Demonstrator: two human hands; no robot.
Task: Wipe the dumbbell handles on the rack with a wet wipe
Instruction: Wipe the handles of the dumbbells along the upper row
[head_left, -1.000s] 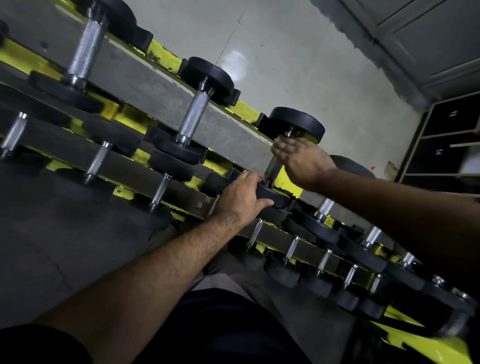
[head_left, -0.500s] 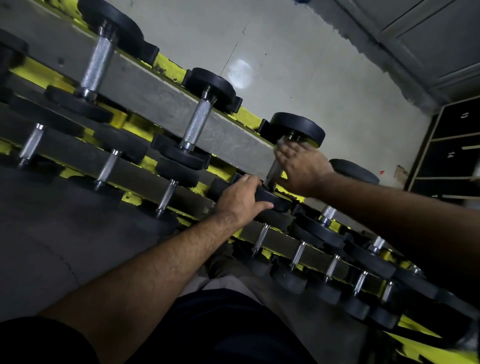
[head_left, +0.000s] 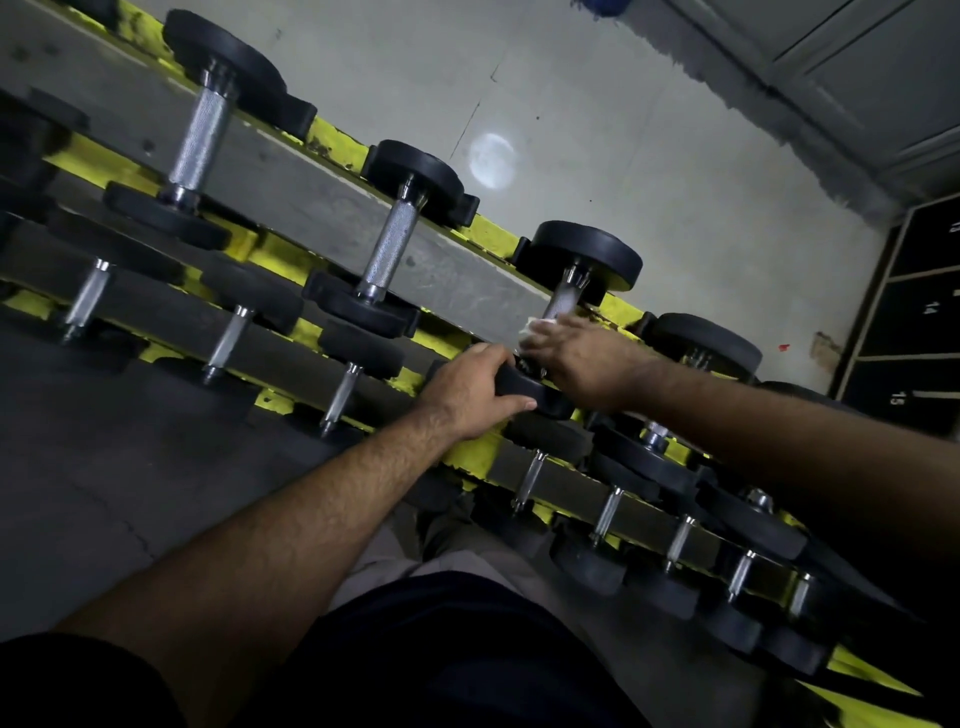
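Three dumbbells show whole on the top tier of the yellow rack, lying across a grey rail. Left one: knurled handle at. Middle one: handle at. Third dumbbell: only the upper stretch of its handle is visible. A fourth black end plate sits farther right, its handle mostly hidden. Lower tier: at least nine smaller handles, running down to the right; exact count unclear in the dark. Left hand: fingers and thumb curled round the near end plate of the third dumbbell. Right hand: closed round the lower part of that handle, with a white wet wipe bunched at its fingertips against the metal. Two numbered dark cupboard doors at far right.
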